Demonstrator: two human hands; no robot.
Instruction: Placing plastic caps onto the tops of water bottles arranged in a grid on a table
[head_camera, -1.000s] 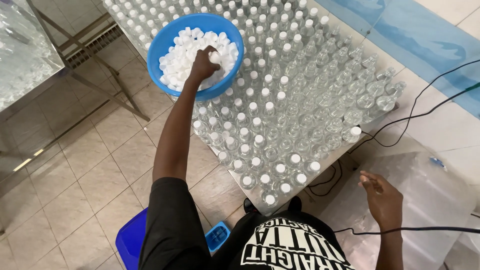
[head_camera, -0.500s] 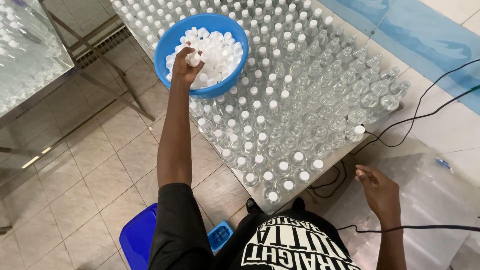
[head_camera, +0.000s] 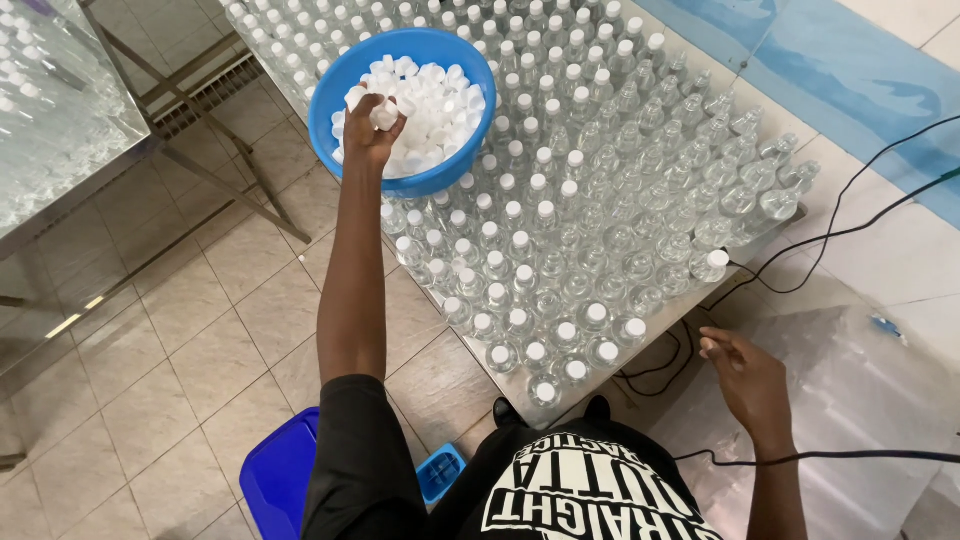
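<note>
A round blue bowl (head_camera: 335, 90) full of white bottle caps (head_camera: 435, 100) rests on top of the bottles at the table's far left. My left hand (head_camera: 372, 125) is raised over the bowl's near rim, fingers closed on a few white caps. Clear plastic bottles (head_camera: 560, 230), many with white caps and some uncapped at the right, cover the metal table (head_camera: 660, 320). My right hand (head_camera: 745, 375) hovers low beside the table's near right corner, fingers loosely apart, holding nothing I can see.
A second metal table (head_camera: 60, 190) loaded with clear bottles stands at the left across a tiled aisle. A blue plastic crate (head_camera: 285, 475) sits on the floor beside me. Black cables (head_camera: 850, 220) run over the floor at right, over clear plastic sheeting (head_camera: 880, 400).
My left hand dug into the caps in the bowl, then pulled back toward the near rim holding several caps. My right hand stayed low by the table corner.
</note>
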